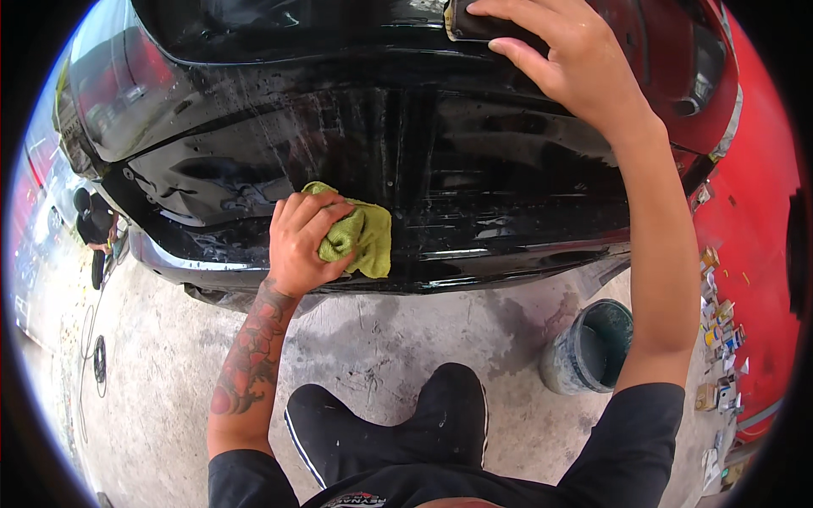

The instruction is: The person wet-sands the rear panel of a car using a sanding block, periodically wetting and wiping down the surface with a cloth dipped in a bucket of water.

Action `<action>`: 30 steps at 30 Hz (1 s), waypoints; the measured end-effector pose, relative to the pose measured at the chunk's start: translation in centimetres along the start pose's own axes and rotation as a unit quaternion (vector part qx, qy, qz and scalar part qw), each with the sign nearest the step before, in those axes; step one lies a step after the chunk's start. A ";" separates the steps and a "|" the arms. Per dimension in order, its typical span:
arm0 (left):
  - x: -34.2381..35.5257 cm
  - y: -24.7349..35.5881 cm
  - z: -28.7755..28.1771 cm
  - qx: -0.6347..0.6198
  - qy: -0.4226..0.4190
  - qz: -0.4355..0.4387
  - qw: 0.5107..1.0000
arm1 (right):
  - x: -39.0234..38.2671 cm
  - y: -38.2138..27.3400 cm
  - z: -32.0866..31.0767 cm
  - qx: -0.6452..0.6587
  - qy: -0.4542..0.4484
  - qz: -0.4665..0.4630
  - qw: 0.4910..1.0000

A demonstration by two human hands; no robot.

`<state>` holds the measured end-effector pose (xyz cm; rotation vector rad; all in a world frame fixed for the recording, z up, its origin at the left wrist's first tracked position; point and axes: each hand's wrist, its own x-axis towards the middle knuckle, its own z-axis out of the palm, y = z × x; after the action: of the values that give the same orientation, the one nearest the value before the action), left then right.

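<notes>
My left hand [306,237] is closed round a crumpled green cloth [366,237], pressed on the lower part of a glossy black car body [525,169] with wet streaks. Up at the top right, my right hand [559,59] grips a dark flat block [466,24] with a pale edge against the upper part of the bodywork; its far end is cut off by the frame's top.
A bucket of murky liquid [566,360] stands right of my knees on the stained concrete [356,330]. Another person [93,222] crouches at far left beside hoses or cables [100,364]. At right are a red surface [754,229] and scattered small boxes [724,339].
</notes>
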<state>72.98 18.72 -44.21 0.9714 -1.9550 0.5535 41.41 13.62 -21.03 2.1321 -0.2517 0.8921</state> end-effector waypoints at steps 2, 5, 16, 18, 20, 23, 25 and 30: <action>0.2 0.1 0.1 -0.003 0.001 0.004 1.000 | 0.7 -0.1 0.7 -0.005 0.016 0.001 1.000; 0.2 0.2 0.1 -0.010 0.001 0.002 1.000 | 0.8 -0.3 0.5 -0.012 0.019 -0.004 1.000; 0.2 0.1 -0.2 -0.010 0.000 0.002 1.000 | 1.4 -1.0 -0.3 -0.040 -0.023 0.016 0.999; 0.0 0.0 -0.1 -0.013 -0.002 -0.001 1.000 | 0.6 -0.3 -0.4 -0.027 -0.022 -0.018 0.999; 0.0 0.0 -0.1 -0.011 -0.003 0.000 1.000 | 0.5 -0.4 -0.5 -0.021 -0.019 -0.010 1.000; 0.1 0.0 0.0 -0.008 -0.002 0.001 1.000 | 0.9 0.6 0.3 -0.042 0.023 -0.010 0.999; 0.2 0.1 0.2 -0.013 0.002 0.004 1.000 | 1.6 1.8 1.0 -0.090 0.099 -0.027 0.991; 0.0 -0.1 -0.1 -0.014 0.002 0.002 1.000 | 1.2 0.9 1.0 -0.059 0.082 -0.019 0.995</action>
<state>73.08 18.74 -44.15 0.9480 -1.9568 0.5282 42.40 12.47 -20.12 1.9375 -0.1744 1.0001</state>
